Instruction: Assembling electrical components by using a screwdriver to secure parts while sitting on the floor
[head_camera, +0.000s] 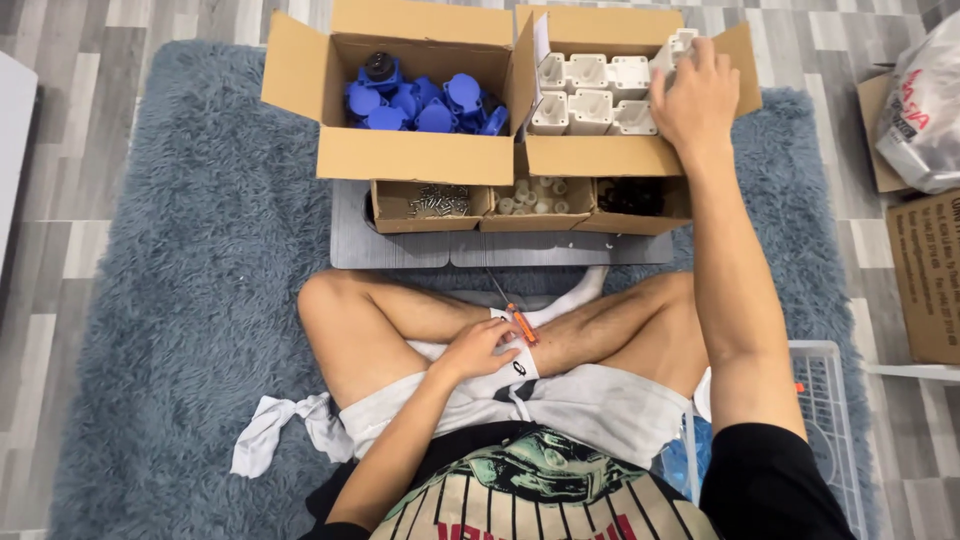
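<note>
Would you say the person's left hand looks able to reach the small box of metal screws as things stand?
Probably yes. The left hand rests on the crossed legs by an orange-handled screwdriver; the open-topped screw box sits just beyond the knees, with nothing covering it.

Person sitting cross-legged on a shaggy grey rug, reaching into a box of white parts.

The right hand lies on the white plastic parts in the right cardboard box, fingers at its far corner. The left hand rests on the crossed legs, touching an orange-handled screwdriver. The left cardboard box holds blue parts. Three small trays stand on a grey board along the boxes' near edge.
</note>
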